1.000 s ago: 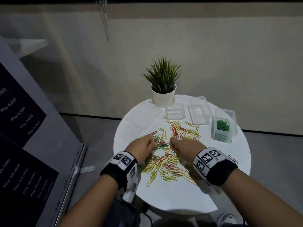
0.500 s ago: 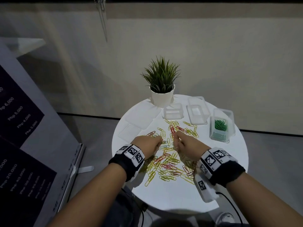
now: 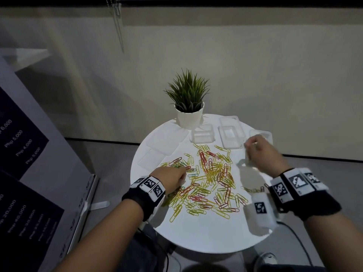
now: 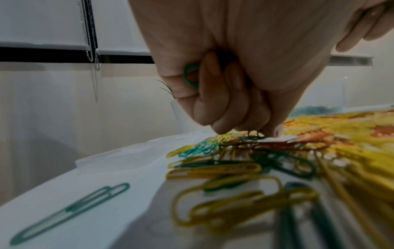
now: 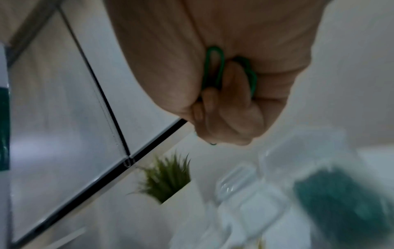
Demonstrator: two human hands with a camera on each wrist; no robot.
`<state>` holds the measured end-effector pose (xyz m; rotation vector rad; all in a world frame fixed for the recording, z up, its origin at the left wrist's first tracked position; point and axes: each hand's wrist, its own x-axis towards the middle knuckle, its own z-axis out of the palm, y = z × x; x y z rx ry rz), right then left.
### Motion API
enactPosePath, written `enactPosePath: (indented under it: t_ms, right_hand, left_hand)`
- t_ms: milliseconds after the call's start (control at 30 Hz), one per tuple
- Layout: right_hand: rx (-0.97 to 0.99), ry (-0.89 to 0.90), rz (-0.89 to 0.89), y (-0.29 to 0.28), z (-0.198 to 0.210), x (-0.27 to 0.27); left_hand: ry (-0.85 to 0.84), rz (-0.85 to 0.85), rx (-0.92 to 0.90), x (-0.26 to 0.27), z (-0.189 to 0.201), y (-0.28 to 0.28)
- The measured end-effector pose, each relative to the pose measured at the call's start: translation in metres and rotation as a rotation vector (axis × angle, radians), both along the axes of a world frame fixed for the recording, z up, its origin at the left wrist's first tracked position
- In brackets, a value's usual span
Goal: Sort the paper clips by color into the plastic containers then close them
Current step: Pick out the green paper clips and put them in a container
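A pile of yellow, red and green paper clips [image 3: 212,179] covers the middle of the round white table [image 3: 206,232]. My left hand [image 3: 183,169] is at the pile's left edge. Its curled fingers hold a green clip [image 4: 190,75], and its fingertips [image 4: 221,124] pinch at clips on the table. My right hand [image 3: 250,143] is raised at the back right, over the container of green clips [image 5: 341,202], and grips green clips [image 5: 213,67] in its fist. Two empty clear containers [image 3: 202,134] [image 3: 229,134] stand behind the pile.
A potted plant [image 3: 188,107] stands at the table's far edge. Clear lids [image 3: 151,160] lie at the left rear of the table. A loose green clip [image 4: 70,212] lies apart near my left wrist. A dark price board [image 3: 29,173] leans at the left.
My right hand has left the pile and moved to the back right, over the green-clip container, carrying green clips. My left hand has stayed at the pile's left side.
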<state>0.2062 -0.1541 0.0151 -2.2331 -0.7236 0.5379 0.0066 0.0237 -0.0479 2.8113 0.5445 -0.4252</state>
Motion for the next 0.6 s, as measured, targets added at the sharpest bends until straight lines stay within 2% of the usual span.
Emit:
enactPosePath:
  t_ms: [33,100,200,300,333,433,467,533,567,600]
  right_hand:
    - [-0.031,-0.105,-0.063,0.0,0.007,0.014]
    - [-0.167,-0.195,-0.111,0.007,0.014,0.043]
    - [-0.455,-0.232,-0.081,0.027,0.012,0.068]
    - [-0.628,-0.394,0.027,0.038,0.002,0.082]
    - [-0.635,-0.406,0.054,0.042,-0.001,0.082]
    - [-0.495,-0.17,-0.011,0.049,0.008,0.073]
    - [-0.491,-0.147,-0.002,0.047,0.011,0.07]
    - [-0.687,-0.309,0.169,0.043,0.011,0.07]
    - [-0.806,-0.382,0.207,0.038,0.007,0.069]
    - [-0.806,-0.394,0.192,0.035,0.004,0.068]
  left_hand:
    - [-0.04,0.019,-0.041,0.0,0.0,0.0]
    - [-0.147,0.092,-0.178,0.0,0.003,0.0]
    - [-0.333,0.233,-0.513,0.002,0.014,0.0]
    - [-0.473,0.326,-0.717,0.005,0.03,0.001]
    - [-0.496,0.358,-0.774,0.006,0.034,0.001]
    - [-0.49,0.444,-0.94,0.005,0.041,0.003]
    - [-0.481,0.457,-0.97,0.005,0.041,0.004]
    - [-0.467,0.478,-0.994,0.004,0.042,0.004]
    - [-0.462,0.49,-0.998,0.003,0.042,0.005]
    - [-0.458,0.497,-0.998,0.003,0.041,0.005]
